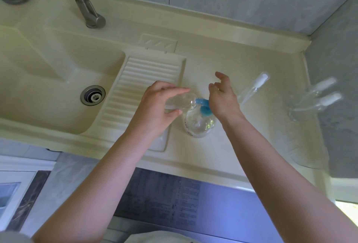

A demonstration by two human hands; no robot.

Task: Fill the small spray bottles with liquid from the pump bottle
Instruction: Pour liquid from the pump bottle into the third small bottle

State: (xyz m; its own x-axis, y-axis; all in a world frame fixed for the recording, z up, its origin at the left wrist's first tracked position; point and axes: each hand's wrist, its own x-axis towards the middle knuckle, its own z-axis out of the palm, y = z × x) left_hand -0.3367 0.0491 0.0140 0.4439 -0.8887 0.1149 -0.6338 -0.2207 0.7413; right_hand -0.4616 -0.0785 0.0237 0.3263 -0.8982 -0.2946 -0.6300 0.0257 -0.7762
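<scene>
The clear pump bottle (199, 124) with a blue pump head (203, 109) stands on the cream counter (261, 136) right of the washboard. My left hand (157, 105) grips a small clear spray bottle (180, 101) tipped on its side, its mouth at the blue nozzle. My right hand (222, 97) rests with the heel of its palm against the pump head, fingers loosely spread and holding nothing. A spray bottle with a white cap (255, 86) lies on the counter just beyond my right hand. Two more capped spray bottles (321, 95) lie blurred at the far right.
The sink basin (48, 87) with its drain (93, 95) is to the left, the ribbed washboard (139, 80) beside it. A metal tap (87, 8) rises at the back. Tiled walls close the back and right side.
</scene>
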